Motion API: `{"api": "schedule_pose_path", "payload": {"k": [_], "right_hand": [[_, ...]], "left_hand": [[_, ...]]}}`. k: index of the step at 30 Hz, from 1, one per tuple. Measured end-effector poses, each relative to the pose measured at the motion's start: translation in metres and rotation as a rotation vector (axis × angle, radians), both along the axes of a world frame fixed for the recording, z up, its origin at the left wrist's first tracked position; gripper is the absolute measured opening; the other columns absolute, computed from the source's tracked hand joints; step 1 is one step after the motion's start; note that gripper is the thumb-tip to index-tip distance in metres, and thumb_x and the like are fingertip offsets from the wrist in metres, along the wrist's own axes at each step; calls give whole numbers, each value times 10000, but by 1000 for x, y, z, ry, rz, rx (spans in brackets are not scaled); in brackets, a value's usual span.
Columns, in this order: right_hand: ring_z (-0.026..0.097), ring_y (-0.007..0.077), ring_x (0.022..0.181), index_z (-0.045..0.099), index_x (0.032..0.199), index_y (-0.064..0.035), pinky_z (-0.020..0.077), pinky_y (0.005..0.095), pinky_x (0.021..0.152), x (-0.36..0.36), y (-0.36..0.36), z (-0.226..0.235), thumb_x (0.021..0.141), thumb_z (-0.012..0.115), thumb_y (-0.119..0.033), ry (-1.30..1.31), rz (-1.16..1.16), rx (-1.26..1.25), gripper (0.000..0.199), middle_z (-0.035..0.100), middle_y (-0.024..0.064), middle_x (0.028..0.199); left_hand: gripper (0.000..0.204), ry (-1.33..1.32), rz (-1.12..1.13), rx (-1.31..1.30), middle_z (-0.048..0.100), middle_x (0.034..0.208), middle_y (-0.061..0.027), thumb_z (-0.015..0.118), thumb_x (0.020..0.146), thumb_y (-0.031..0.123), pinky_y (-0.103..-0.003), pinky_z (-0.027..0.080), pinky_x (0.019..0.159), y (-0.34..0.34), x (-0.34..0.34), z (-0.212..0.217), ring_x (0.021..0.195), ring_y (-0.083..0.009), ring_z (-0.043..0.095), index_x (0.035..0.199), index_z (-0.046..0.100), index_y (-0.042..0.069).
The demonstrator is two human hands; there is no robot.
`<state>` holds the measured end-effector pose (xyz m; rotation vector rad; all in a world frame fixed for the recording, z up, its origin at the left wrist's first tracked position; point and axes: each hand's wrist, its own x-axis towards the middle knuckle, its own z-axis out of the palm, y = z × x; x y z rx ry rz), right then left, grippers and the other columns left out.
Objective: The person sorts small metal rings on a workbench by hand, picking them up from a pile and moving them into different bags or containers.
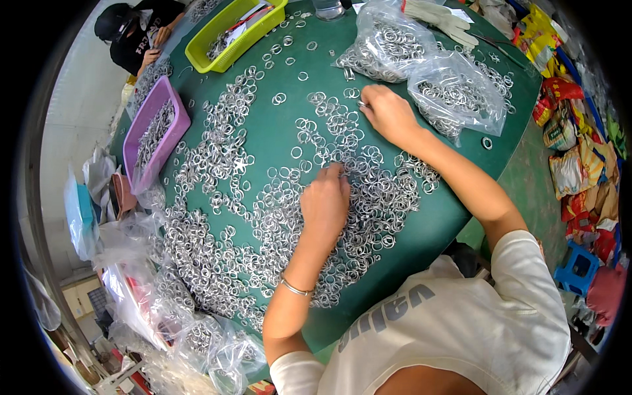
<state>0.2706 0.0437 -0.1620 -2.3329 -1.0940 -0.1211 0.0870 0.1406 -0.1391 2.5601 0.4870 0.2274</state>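
A green round table (276, 131) is strewn with several small silver metal rings (217, 151). My left hand (326, 197) rests knuckles-up on the dense heap of rings near the table's middle, its fingertips pinched down among them. A thin bangle circles that wrist. My right hand (385, 112) reaches farther out and pinches a ring at its fingertips, beside a scattered patch of rings. Two clear plastic bags of rings (454, 92) lie just beyond my right hand.
A purple tray (141, 138) with rings sits at the table's left edge, a yellow-green tray (217, 33) at the far left. Another person in black (135, 29) sits across. White gloves (441, 20) lie at the far side. Plastic bags crowd the lower left, colourful packets the right floor.
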Motion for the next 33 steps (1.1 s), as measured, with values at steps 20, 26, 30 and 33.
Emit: {"api": "schedule_pose_path", "payload": {"k": [20,26,30,33], "right_hand": [[385,332,1176,511,1194,-90,311,519,946,-73,-61,39,679,733,-153,103,631,-44,564,422,135,1269],[455,303,1087,546,1110,-66,402,434,899,-74,-73,20,671,744,-160,161,640,-81,491,475,106,1193],[514,288,967,542,955,-28,464,363,793,-52,-67,14,718,686,-63,144,492,96,279,502,104,1058],[539,293,902,541,972,-14,468,358,753,-31,-59,15,749,637,-11,324,255,147,243,514,116,989]], "left_hand": [[313,-13,-171,-21,602,1099,-105,704,754,178,-361,510,602,-6,-48,20,705,-303,637,1027,632,43],[225,104,-126,43,594,1148,-64,684,761,136,-351,517,584,-9,-67,20,659,-272,639,962,634,50],[116,62,-9,96,608,1078,-53,648,771,77,-357,503,567,-3,-72,16,632,-269,626,879,620,44],[103,-11,50,77,622,1026,-69,646,765,52,-353,501,586,0,-73,15,651,-284,624,863,617,37]]}}
